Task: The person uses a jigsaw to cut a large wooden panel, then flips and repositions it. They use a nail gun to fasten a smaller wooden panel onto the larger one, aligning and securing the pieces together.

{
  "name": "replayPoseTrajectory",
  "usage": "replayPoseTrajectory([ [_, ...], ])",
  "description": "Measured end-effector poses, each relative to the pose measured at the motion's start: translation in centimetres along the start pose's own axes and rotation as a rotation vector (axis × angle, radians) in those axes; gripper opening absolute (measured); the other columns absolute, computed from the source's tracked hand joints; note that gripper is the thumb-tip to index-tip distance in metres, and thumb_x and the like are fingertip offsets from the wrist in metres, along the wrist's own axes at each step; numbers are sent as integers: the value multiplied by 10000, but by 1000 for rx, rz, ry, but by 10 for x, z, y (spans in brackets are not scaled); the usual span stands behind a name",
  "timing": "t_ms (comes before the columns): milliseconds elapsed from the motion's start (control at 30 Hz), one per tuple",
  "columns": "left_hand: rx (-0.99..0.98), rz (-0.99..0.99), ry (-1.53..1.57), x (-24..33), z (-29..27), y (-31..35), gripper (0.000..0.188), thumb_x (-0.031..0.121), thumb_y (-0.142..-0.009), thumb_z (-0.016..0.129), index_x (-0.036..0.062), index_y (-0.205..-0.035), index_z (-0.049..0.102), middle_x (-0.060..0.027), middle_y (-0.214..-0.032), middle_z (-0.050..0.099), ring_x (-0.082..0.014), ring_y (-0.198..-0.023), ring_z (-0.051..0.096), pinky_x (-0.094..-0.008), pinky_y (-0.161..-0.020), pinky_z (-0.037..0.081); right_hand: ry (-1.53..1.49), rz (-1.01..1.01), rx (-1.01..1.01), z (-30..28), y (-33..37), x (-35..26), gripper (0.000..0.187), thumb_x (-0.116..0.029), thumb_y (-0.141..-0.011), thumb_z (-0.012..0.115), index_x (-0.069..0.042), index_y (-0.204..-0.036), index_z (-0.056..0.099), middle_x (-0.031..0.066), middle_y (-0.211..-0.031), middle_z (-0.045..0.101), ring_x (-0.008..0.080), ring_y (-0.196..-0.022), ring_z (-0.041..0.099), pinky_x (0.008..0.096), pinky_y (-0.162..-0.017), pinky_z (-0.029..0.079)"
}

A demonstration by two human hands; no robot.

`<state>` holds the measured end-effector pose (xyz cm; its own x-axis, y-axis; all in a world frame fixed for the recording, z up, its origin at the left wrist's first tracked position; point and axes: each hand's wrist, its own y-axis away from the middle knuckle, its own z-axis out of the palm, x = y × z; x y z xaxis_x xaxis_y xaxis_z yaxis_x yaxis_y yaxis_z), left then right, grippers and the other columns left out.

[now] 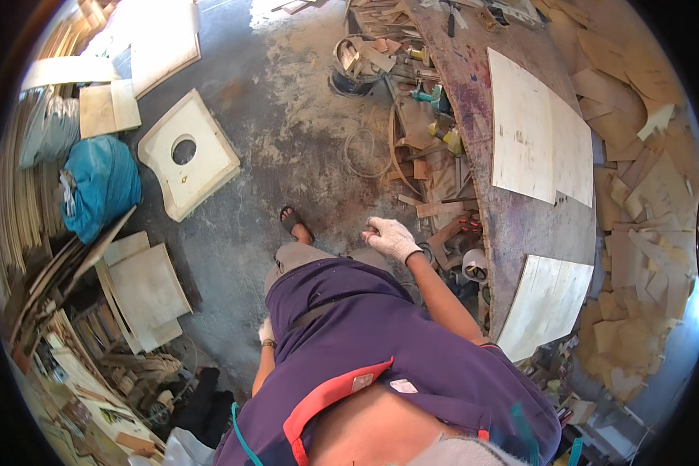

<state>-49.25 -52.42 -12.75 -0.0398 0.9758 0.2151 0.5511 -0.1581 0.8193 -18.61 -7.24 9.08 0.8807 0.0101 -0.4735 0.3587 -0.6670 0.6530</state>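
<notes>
Head view looks down on a messy wood shop floor. Right hand (391,238), in a white work glove, is out in front of the body with fingers curled in loosely. Can't tell if it's pinching anything; if so, it's too small to see. Left hand (266,332) hangs by the hip, mostly hidden behind the purple shirt, so no idea how its fingers sit.

Nearest stuff to the right hand is the pile of wood offcuts (436,203) under the edge of the workbench (520,225). My guess: those scraps are light and stiff with rough, splintery edges, so grab one by its long sides.

On the bench lie two pale plywood sheets, a big one (537,140) and a smaller one (547,303); they probably flex, so better held at opposite edges.

Packaging-wise: a blue plastic sack (101,185) sits far left beside a grey one (48,128). No readable labels. A square white board with a round hole (188,154) lies on the concrete.
</notes>
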Motion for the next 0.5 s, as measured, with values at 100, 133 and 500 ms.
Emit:
replayPoseTrajectory([
  [100,97,-227,527,74,-49,-51,464,475,-969,593,74,-1197,642,-141,-906,674,-291,-799,658,-420,-738,548,-72,-18,77,-22,-34,-36,487,-420,-901,670,-73,-1239,621,179,-1091,729,401,-1060,669,487,-891,526],
  [133,67,-186,521,96,-75,-67,442,464,-973,596,90,-1204,634,-99,-891,637,-255,-751,631,-388,-665,530,-62,-35,84,-31,-46,-46,530,-411,-903,677,-72,-1302,593,181,-1125,726,389,-1087,670,481,-909,527],
  [500,53,270,447,409,-153,-117,394,420,-977,635,89,-1190,630,-40,-963,659,-150,-790,603,-311,-671,444,-929,238,403,-133,-250,36,658,-391,-992,642,-22,-1489,421,81,-1045,672,185,-887,662,372,-714,552],
])
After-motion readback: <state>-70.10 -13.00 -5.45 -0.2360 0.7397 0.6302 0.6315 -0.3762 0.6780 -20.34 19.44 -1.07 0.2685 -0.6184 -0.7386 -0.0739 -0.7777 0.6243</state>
